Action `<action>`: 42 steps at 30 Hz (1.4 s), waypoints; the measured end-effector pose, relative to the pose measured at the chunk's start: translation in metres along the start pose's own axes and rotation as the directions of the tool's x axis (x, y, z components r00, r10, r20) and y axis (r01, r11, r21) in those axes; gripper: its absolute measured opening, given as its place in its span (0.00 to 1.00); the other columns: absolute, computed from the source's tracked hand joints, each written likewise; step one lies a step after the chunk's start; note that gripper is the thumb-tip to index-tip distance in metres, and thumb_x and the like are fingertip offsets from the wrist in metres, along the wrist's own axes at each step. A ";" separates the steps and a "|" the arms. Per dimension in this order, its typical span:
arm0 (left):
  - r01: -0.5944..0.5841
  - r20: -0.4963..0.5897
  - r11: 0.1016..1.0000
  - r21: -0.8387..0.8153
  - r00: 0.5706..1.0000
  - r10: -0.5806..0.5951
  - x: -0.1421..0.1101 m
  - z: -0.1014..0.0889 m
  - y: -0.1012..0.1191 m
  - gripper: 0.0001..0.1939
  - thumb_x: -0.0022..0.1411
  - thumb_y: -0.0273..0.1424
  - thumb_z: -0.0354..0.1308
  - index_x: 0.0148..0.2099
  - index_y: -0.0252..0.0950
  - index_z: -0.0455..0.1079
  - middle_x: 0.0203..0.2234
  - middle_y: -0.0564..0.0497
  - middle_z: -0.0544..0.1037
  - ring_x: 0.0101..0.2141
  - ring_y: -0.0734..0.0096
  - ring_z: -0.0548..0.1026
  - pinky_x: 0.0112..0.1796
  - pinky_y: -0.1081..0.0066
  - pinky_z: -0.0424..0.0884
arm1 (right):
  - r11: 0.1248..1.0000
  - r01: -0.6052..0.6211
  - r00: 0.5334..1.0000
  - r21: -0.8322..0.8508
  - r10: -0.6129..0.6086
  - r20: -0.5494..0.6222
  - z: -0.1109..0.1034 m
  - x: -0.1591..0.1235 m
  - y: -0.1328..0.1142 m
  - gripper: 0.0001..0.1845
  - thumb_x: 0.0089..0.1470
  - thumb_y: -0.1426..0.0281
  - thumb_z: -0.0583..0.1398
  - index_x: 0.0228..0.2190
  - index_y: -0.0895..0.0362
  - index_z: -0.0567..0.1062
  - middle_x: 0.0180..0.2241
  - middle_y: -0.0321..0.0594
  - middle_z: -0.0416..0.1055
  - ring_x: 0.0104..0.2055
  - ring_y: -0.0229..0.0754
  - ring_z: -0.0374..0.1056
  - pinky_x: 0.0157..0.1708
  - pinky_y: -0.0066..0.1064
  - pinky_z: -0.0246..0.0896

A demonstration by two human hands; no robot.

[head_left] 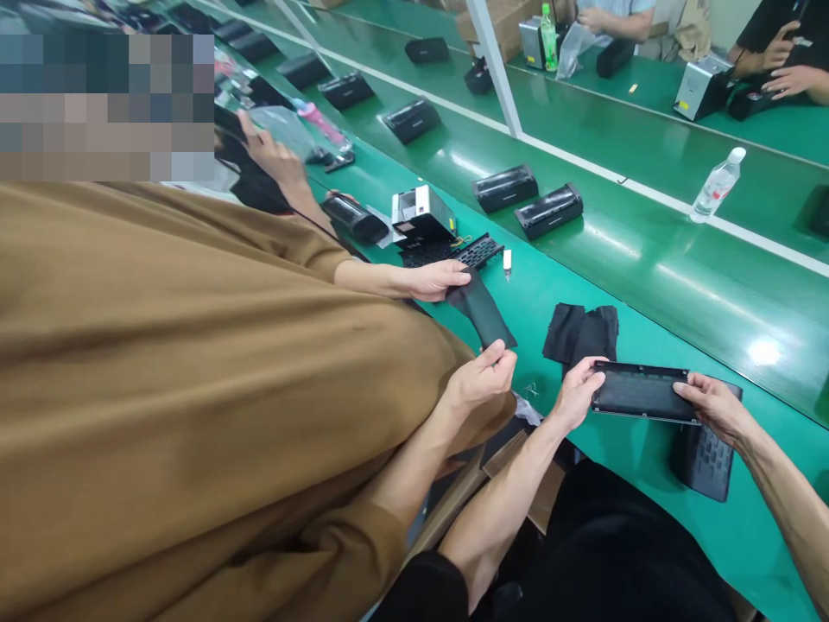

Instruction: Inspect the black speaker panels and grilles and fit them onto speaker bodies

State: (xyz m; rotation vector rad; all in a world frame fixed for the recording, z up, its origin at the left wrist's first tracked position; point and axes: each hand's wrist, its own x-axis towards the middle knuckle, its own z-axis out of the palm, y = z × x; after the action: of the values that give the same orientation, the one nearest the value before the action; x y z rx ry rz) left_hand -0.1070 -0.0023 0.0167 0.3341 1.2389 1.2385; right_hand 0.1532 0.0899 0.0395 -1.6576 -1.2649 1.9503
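Between my two hands is a black rectangular speaker grille panel (641, 393), its recessed inner side facing up and small tabs along its rim. My left hand (576, 393) grips its left end, thumb on top. My right hand (718, 408) grips the right end, thumb over the edge. Below my right hand, a black slotted housing piece (709, 462) lies on the green table, partly hidden by the panel and hand. Just beyond my left hand lies a pile of black cloth pieces (581, 334).
A co-worker in brown on the left holds a black cloth strip (485, 315) in two hands. Black speakers (550, 210) sit on the green conveyor (648, 268). A silver-black box (424, 213), slotted panel (479, 250) and water bottle (718, 186) stand farther off. Cardboard (505, 453) lies below the table.
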 end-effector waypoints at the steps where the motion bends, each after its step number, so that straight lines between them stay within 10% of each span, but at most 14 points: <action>1: 0.003 -0.003 1.000 -0.006 1.000 -0.003 0.001 0.000 -0.001 0.27 0.52 0.41 0.72 0.52 0.35 0.77 0.31 0.52 0.78 0.29 0.72 0.72 0.32 0.73 0.67 | 1.000 -0.004 1.000 0.011 0.004 -0.002 0.001 0.001 0.001 0.37 0.38 0.40 0.75 0.26 0.51 0.61 0.18 0.24 0.56 0.18 0.30 0.49 0.17 0.26 0.43; 42: -0.028 -0.048 0.999 -0.041 0.999 0.026 0.001 0.000 -0.020 0.23 0.49 0.35 0.68 0.48 0.34 0.80 0.33 0.51 0.79 0.32 0.71 0.71 0.35 0.73 0.64 | 0.992 -0.017 0.997 0.126 0.026 -0.073 0.007 0.004 0.036 0.39 0.37 0.42 0.77 0.27 0.51 0.60 0.19 0.23 0.57 0.19 0.30 0.46 0.19 0.25 0.38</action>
State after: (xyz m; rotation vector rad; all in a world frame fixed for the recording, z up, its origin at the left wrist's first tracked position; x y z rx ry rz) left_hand -0.0964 -0.0087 0.0009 0.2935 1.2502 1.3007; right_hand 0.1567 0.0687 0.0098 -1.6718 -1.0791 1.9186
